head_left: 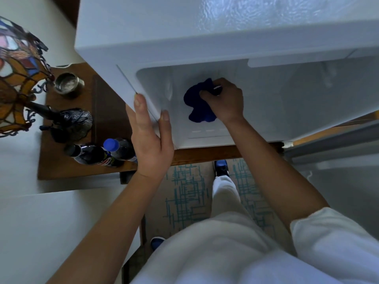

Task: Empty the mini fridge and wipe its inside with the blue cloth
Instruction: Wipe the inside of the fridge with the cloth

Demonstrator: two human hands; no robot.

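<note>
The white mini fridge stands open on a wooden table, and its white interior holds nothing but the cloth and my hand. Inside it, my right hand grips the bunched dark blue cloth against the left part of the inner floor. My left hand rests with straight fingers on the fridge's left front corner, thumb on the inner edge. Two dark soda bottles, one with a blue cap, stand on the table left of the fridge.
The fridge door hangs open to the right. A stained-glass lamp with a dark base and a small metal tin share the wooden table. A patterned rug lies below, by my feet.
</note>
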